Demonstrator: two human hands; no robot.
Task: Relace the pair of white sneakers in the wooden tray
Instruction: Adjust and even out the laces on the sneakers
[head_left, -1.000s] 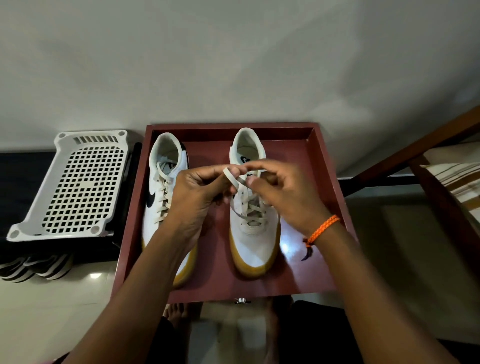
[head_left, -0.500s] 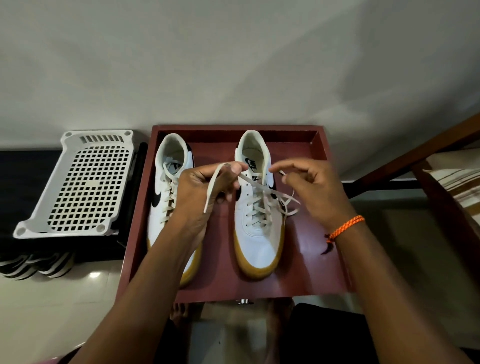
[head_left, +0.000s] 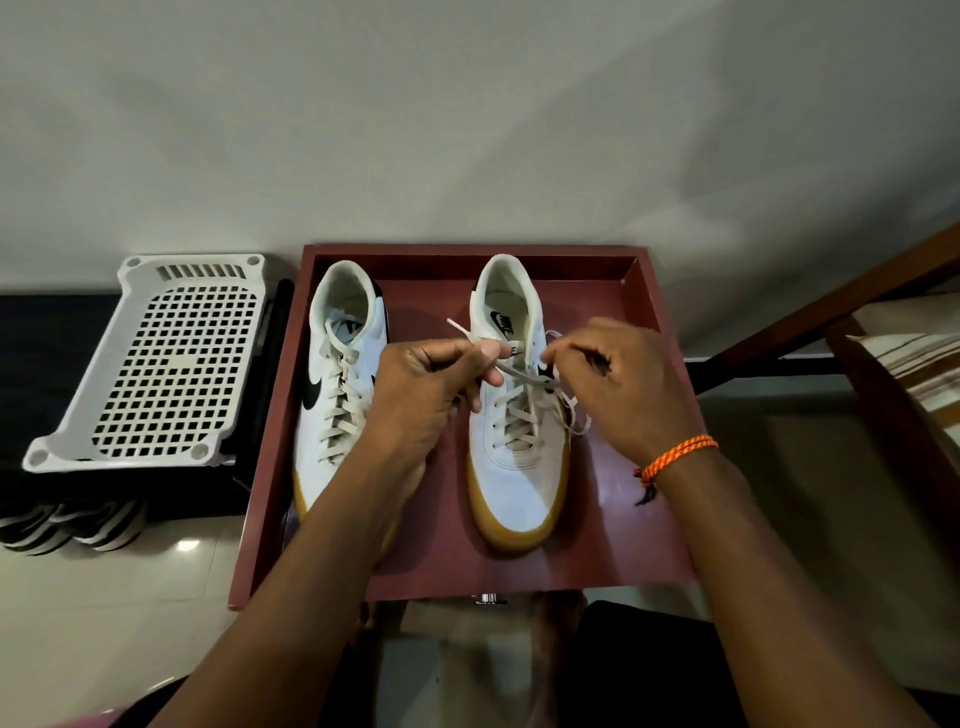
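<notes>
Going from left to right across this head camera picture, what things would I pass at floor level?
White perforated basket → left white sneaker in the wooden tray → right white sneaker, its lace held by both hands → striped cushion.

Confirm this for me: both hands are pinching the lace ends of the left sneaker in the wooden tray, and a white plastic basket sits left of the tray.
Not quite. The head view shows the left hand and right hand pinching lace ends of the right sneaker, not the left sneaker. Both sit in the wooden tray, with the white plastic basket left of it.
</notes>
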